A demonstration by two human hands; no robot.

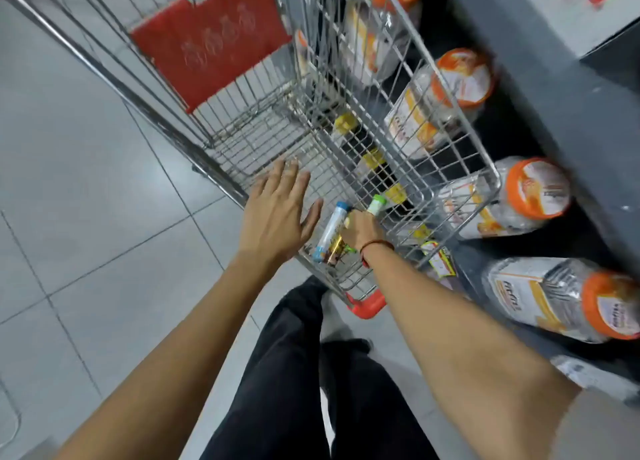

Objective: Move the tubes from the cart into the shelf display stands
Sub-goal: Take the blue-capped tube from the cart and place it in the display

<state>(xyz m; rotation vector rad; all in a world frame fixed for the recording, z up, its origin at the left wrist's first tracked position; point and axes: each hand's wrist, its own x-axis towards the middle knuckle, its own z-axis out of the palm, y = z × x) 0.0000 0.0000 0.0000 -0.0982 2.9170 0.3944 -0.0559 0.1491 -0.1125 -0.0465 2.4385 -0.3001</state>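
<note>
A wire shopping cart (346, 120) stands in front of me beside a shelf. In its near corner lies a white tube with blue caps (329, 229), next to a gold-wrapped item (335, 250). My right hand (362, 229) reaches into that corner and is closed on a white tube with a green cap (375, 204), whose cap sticks out above my fingers. My left hand (277, 213) hovers over the cart's near left rim, fingers spread, holding nothing. The shelf display stands are not visible.
Large clear jars with orange lids (464, 78) lie on dark shelves to the right of the cart. A red flap (211, 44) hangs at the cart's far end. Grey floor tiles (86, 182) lie to the left. My legs in black trousers are below.
</note>
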